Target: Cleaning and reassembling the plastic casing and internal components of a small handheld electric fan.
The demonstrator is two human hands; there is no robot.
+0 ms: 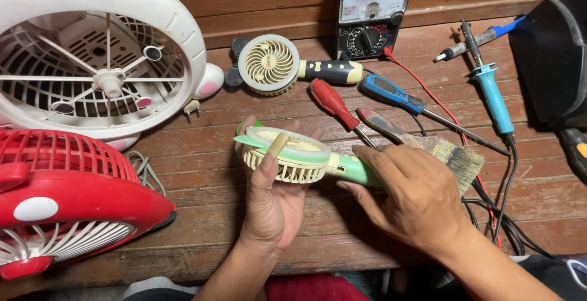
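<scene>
Holding a small green handheld fan (pixel 299 157) over the wooden table (pixel 244 227), head cupped in the left hand (pixel 275 194), thumb pressed on the front ring, fingers curled behind the grille. Right hand (pixel 413 194) wraps the green handle, fingers closed round it. Fan looks whole; no screw out, no tool in hand, so work seems barely started. Just beyond: red screwdriver (pixel 333 105), blue screwdriver (pixel 394 96), paintbrush (pixel 428 145). Further back: second handheld fan (pixel 269 63), analog multimeter (pixel 372 10), blue soldering iron (pixel 492 96). Left: white desk fan (pixel 92 56), red desk fan (pixel 67 203).
</scene>
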